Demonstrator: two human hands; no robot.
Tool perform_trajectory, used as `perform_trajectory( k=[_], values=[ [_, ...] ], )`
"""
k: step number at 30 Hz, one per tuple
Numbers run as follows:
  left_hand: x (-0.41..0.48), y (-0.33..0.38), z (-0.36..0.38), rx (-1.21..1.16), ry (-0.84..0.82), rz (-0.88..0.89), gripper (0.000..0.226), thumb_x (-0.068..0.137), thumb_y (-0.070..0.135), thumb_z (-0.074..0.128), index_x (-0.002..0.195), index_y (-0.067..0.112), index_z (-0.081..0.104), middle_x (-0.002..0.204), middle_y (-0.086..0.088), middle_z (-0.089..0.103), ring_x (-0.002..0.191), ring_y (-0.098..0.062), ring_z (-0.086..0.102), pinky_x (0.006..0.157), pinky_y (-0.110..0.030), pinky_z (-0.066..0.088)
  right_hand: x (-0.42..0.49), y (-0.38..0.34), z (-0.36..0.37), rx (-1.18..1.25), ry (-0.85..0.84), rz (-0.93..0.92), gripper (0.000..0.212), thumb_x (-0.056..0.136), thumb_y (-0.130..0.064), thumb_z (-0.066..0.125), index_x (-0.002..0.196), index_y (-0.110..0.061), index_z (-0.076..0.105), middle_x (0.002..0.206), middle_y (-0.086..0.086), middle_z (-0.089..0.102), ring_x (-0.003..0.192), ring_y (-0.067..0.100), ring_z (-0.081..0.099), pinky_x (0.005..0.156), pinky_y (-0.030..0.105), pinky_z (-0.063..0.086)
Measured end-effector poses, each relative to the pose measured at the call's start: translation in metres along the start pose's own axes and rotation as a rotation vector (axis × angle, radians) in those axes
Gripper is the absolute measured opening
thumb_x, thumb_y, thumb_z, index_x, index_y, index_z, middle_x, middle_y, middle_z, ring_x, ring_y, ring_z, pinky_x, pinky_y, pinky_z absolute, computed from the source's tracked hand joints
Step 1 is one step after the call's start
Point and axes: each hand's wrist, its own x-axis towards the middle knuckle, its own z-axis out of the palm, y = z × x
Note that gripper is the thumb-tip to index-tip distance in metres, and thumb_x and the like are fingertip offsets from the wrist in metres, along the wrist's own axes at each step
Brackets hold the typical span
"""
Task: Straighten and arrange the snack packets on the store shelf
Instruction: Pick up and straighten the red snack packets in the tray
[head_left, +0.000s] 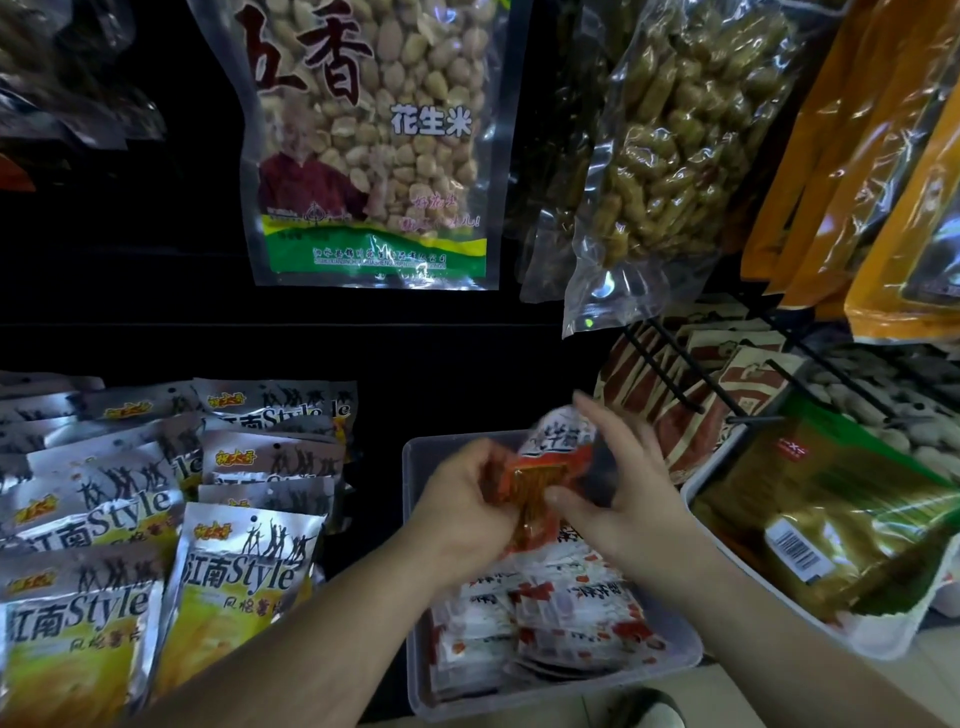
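Head view, left to right: silver packets lie in overlapping rows on the shelf at far left, roughly squared but some slanted, with a peanut bag hanging above them. Next comes the left hand, fingers curled round the left edge of a red packet and gripping it. The red packet is lifted just above the far end of a clear bin, tilted, with its white top pointing away from the person. Under it the bin packets, red and white, lie in a loose, uneven heap. The right hand takes the packet's other side, thumb pressed on the front and fingers spread fairly wide behind and over the top, so both hands have hold of the one packet. Further right hangs a bag of sticks, with brown packets behind a wire rack below it, then a white tray with a green and gold bag, and orange bags hanging at the edge. The step in hand looks like smoothing and squaring this one packet. Next it likely wants turning to match the others and laying flat in the bin, then the heap beneath needs tidying into a stack
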Motion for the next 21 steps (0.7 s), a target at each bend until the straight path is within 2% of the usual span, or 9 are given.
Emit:
perform_trajectory(
  k=[1,3,5,7,10,13,15,18,21],
  values=[
    [0.002,-0.003,0.001,0.013,-0.017,0.017,0.027,0.090,-0.003,0.069,0.102,0.020,0.063,0.089,0.005,0.071,0.072,0.007,0.067,0.062,-0.013,0.053,0.010,0.001,-0.003,-0.205,-0.012,-0.025,0.096,0.081,-0.028,0.088,0.153,-0.055,0.030,0.161,-0.011,0.029,0.148,0.012,0.026,0.120,0.036,0.029],
    [0.009,-0.008,0.000,0.039,-0.007,0.065,0.029,0.090,-0.006,0.068,0.098,0.021,0.064,0.089,0.005,0.070,0.074,0.006,0.066,0.064,-0.012,0.051,0.029,0.002,-0.004,-0.270,-0.034,-0.087,0.074,0.079,-0.030,0.087,0.136,-0.056,0.046,0.141,-0.013,0.051,0.132,0.013,0.047,0.109,0.038,0.045],
    [0.021,-0.020,-0.005,0.104,0.024,0.105,0.033,0.088,-0.005,0.070,0.103,0.023,0.065,0.096,0.007,0.070,0.086,0.003,0.066,0.074,-0.015,0.053,0.040,0.006,0.003,-0.352,0.007,-0.227,0.032,0.081,-0.020,0.072,0.098,-0.041,0.057,0.099,-0.014,0.062,0.092,0.016,0.060,0.069,0.040,0.053],
    [0.033,-0.035,-0.013,0.213,0.061,0.102,0.043,0.087,-0.003,0.071,0.119,0.025,0.064,0.114,0.010,0.067,0.110,-0.005,0.064,0.098,-0.025,0.054,0.048,0.018,0.011,-0.537,0.094,-0.341,0.027,0.074,-0.006,0.070,0.085,-0.027,0.056,0.085,-0.007,0.059,0.078,0.022,0.058,0.053,0.033,0.042],
    [0.044,-0.060,-0.028,0.446,0.032,0.038,0.050,0.090,0.007,0.072,0.136,0.023,0.060,0.129,0.008,0.063,0.126,-0.012,0.059,0.110,-0.034,0.048,0.054,0.038,0.023,-0.753,0.010,-0.300,0.033,0.073,0.005,0.071,0.094,-0.018,0.062,0.095,0.003,0.063,0.091,0.032,0.063,0.062,0.032,0.041],
    [0.047,-0.070,-0.037,0.703,-0.101,0.062,0.051,0.089,0.029,0.077,0.137,0.030,0.059,0.132,0.011,0.061,0.121,-0.010,0.061,0.102,-0.034,0.052,0.055,0.058,0.039,-0.849,-0.518,0.130,0.047,0.096,-0.004,0.060,0.139,-0.022,0.054,0.135,0.006,0.057,0.124,0.030,0.056,0.093,0.037,0.049],
    [0.048,-0.070,-0.038,0.896,-0.225,0.104,0.061,0.087,0.043,0.077,0.142,0.029,0.055,0.136,0.011,0.056,0.122,-0.011,0.058,0.102,-0.032,0.050,0.052,0.069,0.045,-0.735,-0.739,0.329,0.052,0.100,-0.006,0.061,0.148,-0.022,0.049,0.148,0.007,0.052,0.130,0.027,0.054,0.098,0.031,0.047],
    [0.053,-0.072,-0.035,1.164,-0.437,0.085,0.090,0.079,0.066,0.074,0.153,0.026,0.042,0.152,0.006,0.048,0.136,-0.018,0.049,0.110,-0.035,0.045,0.051,0.081,0.041,-0.674,-0.742,0.303,0.073,0.093,-0.015,0.074,0.156,-0.028,0.039,0.158,0.003,0.037,0.140,0.026,0.043,0.096,0.027,0.045],
    [0.056,-0.073,-0.027,1.356,-0.591,0.010,0.108,0.067,0.082,0.071,0.152,0.026,0.039,0.146,0.001,0.055,0.129,-0.025,0.055,0.106,-0.041,0.049,0.050,0.092,0.034,-0.746,-0.778,0.161,0.105,0.077,-0.042,0.090,0.161,-0.038,0.027,0.165,-0.009,0.018,0.154,0.022,0.019,0.118,0.032,0.030]
  ],
)
